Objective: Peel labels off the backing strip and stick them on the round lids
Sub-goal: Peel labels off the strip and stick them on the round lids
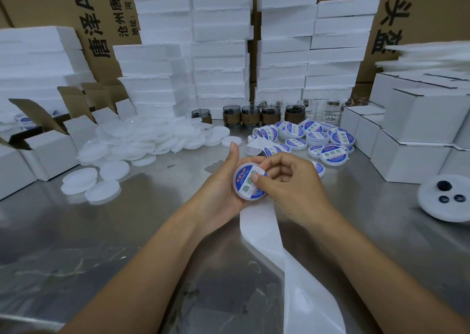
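Right hand (292,183) covers the right part of the round white plastic lid (236,181) and its blue-and-white round label (246,184). Small print is unreadable. The glossy white backing strip (262,229) is hidden under both hands and cut off at the bottom edge. The lid is held over the steel table (101,232) at centre frame, cradled in the left hand (221,183), whose fingers curl round it and whose thumb sticks up. The right thumb presses on the label, with curled fingers at the lid's right edge, so the hand pinches the lid. The label has a blue rim, a white middle and green characters, and looks centred on the lid. The lid's face tilts up toward the camera and the characters run diagonally from lower left to upper right. The strip's long axis runs from the hands toward the viewer, drifting right. Its far end curls among the labelled lids (330,142). Plain white lids (142,140) are heaped at left. White cartons (407,150) stand right.
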Demonstrator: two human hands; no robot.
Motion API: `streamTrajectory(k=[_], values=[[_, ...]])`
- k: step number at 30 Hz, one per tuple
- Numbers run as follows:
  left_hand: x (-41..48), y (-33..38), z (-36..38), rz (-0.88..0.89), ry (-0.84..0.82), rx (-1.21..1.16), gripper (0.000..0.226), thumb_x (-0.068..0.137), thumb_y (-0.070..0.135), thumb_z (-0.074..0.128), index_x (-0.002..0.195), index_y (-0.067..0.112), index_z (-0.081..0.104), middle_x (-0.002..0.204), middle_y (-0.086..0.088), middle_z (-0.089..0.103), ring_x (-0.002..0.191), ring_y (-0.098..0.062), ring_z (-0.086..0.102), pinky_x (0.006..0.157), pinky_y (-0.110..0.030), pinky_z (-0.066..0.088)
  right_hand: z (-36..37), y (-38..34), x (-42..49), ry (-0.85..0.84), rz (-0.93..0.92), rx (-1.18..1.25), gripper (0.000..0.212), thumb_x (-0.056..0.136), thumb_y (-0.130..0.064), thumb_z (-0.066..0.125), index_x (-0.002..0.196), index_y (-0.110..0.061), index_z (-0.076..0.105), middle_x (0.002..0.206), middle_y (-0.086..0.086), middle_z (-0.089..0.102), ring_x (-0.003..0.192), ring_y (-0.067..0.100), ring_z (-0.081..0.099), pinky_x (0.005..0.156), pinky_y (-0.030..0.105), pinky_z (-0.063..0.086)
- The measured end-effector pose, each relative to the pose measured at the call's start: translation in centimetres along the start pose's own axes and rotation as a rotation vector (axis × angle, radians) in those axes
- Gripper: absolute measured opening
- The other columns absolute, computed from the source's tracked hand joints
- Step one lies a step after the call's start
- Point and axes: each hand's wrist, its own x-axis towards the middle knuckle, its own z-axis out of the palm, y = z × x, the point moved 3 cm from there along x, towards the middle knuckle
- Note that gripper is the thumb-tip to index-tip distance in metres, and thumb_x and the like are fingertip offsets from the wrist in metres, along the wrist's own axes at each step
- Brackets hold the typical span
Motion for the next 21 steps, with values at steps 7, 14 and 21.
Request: streamTrajectory(k=[7, 14, 21], values=[[-0.11, 0.0, 0.28, -0.003, -0.017, -0.003, 0.081, 0.081, 0.057, 0.035, 0.133, -0.004, 0.044, 0.13, -0.024, 0.055, 0.124, -0.031, 0.052, 0.097, -0.033, 0.047, -0.04, 0.16, 0.03, 0.021, 0.016, 0.0, 0.024, 0.076, -0.002, 0.072, 0.068, -0.019, 0.058, 0.057, -0.002, 0.055, 0.06, 0.018, 0.056, 0.061, 0.025, 0.052], [-0.16, -0.17, 0.29, 0.016, -0.062, 0.002, 0.063, 0.08, 0.054, 0.039, 0.111, 0.003, 0.06, 0.115, -0.018, 0.065, 0.106, -0.024, 0.064, 0.093, -0.032, 0.051, -0.11, 0.29, 0.05, 0.056, 0.009, -0.057, 0.025, 0.076, -0.002, 0.071, 0.067, -0.021, 0.057, 0.056, -0.004, 0.055, 0.06, 0.018, 0.057, 0.067, 0.036, 0.055], [-0.03, -0.25, -0.19, 0.061, -0.104, -0.001, 0.046, 0.084, 0.003, 0.047, 0.13, -0.002, 0.049, 0.13, -0.021, 0.056, 0.12, -0.031, 0.056, 0.1, -0.038, 0.047, -0.52, 0.39, 0.31, 0.126, -0.079, -0.15, 0.023, 0.076, -0.009, 0.073, 0.068, -0.024, 0.057, 0.055, -0.009, 0.053, 0.045, 0.0, 0.047, 0.053, 0.017, 0.045]])
